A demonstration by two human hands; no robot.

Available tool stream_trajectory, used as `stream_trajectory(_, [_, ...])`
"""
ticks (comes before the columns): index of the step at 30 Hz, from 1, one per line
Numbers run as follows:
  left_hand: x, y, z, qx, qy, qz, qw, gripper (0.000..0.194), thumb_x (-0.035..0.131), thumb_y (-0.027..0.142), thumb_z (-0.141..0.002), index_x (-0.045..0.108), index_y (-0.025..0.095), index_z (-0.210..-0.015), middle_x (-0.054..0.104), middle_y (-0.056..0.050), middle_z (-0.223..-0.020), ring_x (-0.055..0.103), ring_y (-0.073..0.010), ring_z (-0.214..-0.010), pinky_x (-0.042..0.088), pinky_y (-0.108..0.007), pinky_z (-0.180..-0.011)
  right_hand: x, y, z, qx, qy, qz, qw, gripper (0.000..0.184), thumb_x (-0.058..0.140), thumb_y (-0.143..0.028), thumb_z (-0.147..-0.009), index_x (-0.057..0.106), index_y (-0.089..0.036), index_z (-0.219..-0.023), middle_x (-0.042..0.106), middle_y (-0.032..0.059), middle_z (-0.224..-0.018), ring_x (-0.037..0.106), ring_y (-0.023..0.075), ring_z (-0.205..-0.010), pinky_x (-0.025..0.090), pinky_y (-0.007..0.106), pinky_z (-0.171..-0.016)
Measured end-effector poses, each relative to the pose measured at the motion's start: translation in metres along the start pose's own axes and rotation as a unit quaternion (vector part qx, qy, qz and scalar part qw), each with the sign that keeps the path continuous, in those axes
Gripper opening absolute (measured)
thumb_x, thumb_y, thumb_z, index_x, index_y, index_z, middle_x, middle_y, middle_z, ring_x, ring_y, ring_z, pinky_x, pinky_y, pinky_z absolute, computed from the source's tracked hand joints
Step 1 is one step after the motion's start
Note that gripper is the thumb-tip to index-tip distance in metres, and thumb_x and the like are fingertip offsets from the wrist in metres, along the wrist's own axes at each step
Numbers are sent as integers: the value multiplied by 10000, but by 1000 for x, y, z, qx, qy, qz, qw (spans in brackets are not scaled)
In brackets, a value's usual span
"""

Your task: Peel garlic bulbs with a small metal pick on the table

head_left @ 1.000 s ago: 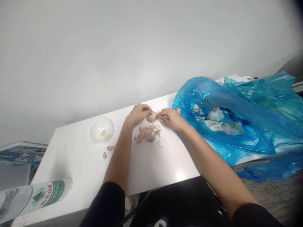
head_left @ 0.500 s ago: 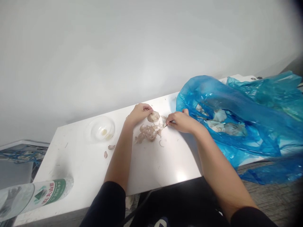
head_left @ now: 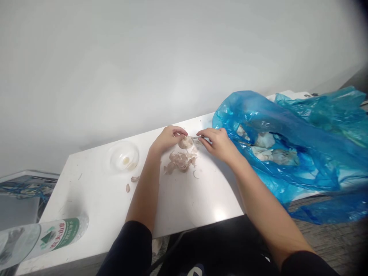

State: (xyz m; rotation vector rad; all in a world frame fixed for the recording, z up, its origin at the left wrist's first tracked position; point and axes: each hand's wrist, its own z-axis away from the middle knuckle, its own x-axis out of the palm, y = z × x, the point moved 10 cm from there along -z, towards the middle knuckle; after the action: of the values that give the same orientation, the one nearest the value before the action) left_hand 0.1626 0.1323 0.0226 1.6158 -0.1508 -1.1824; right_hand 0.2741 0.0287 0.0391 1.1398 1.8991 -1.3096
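Observation:
A pale garlic bulb (head_left: 186, 143) is gripped by the fingers of my left hand (head_left: 170, 137) above the white table. My right hand (head_left: 215, 141) pinches a thin metal tool (head_left: 197, 137), whose tip touches the right upper side of the bulb; its exact kind is too small to tell. Just below the bulb lies a heap of garlic skins (head_left: 181, 161). Left of my left forearm, a clear glass bowl (head_left: 124, 157) holds a few pale pieces. Two unpeeled garlic cloves (head_left: 128, 188) rest on the table below the bowl.
To the right, a large blue plastic bag (head_left: 258, 105) lies open, with several garlic bulbs (head_left: 264, 140) inside. A big water bottle (head_left: 54, 234) with a green label stands at the lower left. The white table (head_left: 198, 199) meets a wall (head_left: 161, 69) behind.
My right hand has moved up and slightly left, bringing the metal tool from beside the skins to the bulb. My left hand still holds the bulb in nearly the same place.

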Motion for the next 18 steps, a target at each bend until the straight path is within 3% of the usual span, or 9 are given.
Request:
stream_trajectory(8, [-1,-2,1,-25,-13,7,1000,195,635,301,-764,750,182,-868,735,-47,-883,645,-180,-835,490,-308,-799,25,1,-6,25,-28,8,999,212,482,-221,-984,675,-198,-1069,720,77,-1055,621,226,-983,261,339,-773])
stream_trajectory(18, [-4,-4,3,-24,-25,-19,999,202,646,304,-760,758,192,-886,742,-51,-911,629,-171,-787,486,-290,-728,33,-3,-8,16,-39,-10,999,219,470,-223,-984,677,-201,-1051,715,70,-1045,614,206,-976,260,330,-760])
